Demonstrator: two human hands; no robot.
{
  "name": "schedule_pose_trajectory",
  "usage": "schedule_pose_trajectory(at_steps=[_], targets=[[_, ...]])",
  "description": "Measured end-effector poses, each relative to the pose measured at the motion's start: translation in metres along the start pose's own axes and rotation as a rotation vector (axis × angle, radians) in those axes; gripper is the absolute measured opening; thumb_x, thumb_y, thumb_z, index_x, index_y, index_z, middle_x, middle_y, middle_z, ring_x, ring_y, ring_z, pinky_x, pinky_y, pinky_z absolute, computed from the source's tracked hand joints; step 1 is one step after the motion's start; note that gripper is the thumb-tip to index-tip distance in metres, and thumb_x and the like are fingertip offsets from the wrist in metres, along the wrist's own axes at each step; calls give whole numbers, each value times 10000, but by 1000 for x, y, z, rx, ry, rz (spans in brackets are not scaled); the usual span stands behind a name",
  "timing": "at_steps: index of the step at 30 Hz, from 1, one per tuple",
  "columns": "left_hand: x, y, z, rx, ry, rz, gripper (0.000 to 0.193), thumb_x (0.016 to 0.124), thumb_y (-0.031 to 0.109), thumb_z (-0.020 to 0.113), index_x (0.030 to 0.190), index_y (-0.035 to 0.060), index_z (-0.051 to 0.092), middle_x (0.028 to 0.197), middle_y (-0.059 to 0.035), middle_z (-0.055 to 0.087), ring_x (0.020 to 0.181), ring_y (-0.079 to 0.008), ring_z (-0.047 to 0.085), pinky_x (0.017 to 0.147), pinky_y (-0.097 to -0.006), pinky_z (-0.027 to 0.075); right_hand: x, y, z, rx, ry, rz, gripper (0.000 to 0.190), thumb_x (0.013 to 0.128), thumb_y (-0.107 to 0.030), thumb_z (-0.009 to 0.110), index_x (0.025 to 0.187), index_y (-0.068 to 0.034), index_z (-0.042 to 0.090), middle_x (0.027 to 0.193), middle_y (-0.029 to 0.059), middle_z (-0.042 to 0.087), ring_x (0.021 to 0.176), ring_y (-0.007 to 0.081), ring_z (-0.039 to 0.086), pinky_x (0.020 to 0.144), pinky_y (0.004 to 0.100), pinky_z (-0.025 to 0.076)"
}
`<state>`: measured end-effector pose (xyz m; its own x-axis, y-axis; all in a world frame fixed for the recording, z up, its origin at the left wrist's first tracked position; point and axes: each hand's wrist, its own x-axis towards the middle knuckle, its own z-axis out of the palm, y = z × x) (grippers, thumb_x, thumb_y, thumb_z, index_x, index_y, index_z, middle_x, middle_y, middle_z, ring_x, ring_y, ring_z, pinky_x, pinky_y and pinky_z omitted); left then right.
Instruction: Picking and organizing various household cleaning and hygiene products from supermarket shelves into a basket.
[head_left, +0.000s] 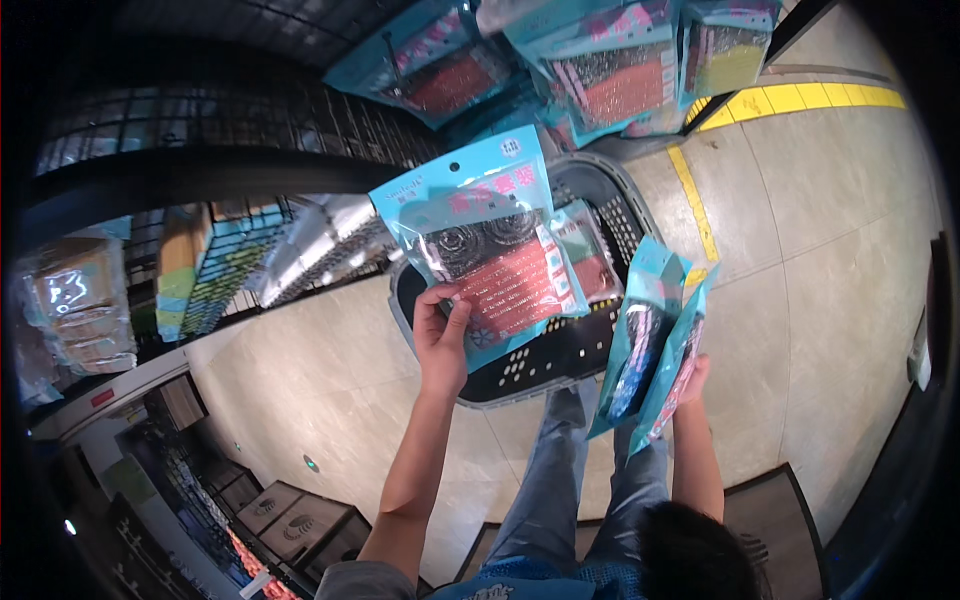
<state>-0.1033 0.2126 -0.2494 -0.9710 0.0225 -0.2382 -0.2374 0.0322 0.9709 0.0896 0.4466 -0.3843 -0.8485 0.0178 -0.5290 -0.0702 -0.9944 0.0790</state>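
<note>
Held up by its lower left edge in my left hand (442, 330) is a teal bag of scouring pads (502, 277), with dark wire scourers above red pads. My right hand (694, 382) grips a similar teal packet (675, 367), seen nearly edge-on, and a second packet with a blue item inside (637, 337) stands close against it; how that one is held is hidden. Below and behind the bags is a dark grey plastic shopping basket (480, 401) with a smaller packet of green and red pads (585, 247) in it.
More teal scourer packets (615, 82) hang at the top beside a black wire rack (300, 120). Other packaged goods (82, 300) hang at the left. Yellow tape (694, 202) marks the tiled floor. Wooden crates (300, 517) stand lower left. My legs are just below the basket.
</note>
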Motion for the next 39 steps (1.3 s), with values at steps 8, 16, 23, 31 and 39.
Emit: schedule_pose_trajectory(at_steps=[8,16,23,31,39], targets=[[46,46,39,15,25,281,216,730,-12,459,929,41,396,874,-39,422,775,-90,407,709,-213,332,0,0,0,-17,-28,251,479,537,-191,464,968,19,451,873,176,525,749,299,526,693,401,432],[59,34,38,-56,50,274,208,740,31,477,933,38,399,906,-49,430,797,-105,433,734,-232,334,-8,-6,-10,-56,31,322,506,550,-192,454,1001,33,405,930,184,496,803,314,502,730,414,400],[53,24,36,-63,58,337,177,756,44,453,926,38,403,898,-53,439,815,-104,440,735,-233,337,-8,-18,-23,-30,43,317,545,529,-156,478,1031,32,380,975,185,470,847,330,478,756,428,382],[53,28,33,-35,88,353,169,750,23,459,911,34,406,904,-71,440,765,-99,453,700,-220,360,4,-15,-13,-95,29,310,535,539,-147,483,1029,39,378,973,180,472,837,310,488,746,405,393],[83,17,47,-199,74,208,199,753,81,474,926,38,385,851,-69,466,731,-109,466,645,-232,388,1,-12,-24,-129,34,373,518,554,-157,475,1025,39,380,963,181,476,838,309,486,746,408,389]])
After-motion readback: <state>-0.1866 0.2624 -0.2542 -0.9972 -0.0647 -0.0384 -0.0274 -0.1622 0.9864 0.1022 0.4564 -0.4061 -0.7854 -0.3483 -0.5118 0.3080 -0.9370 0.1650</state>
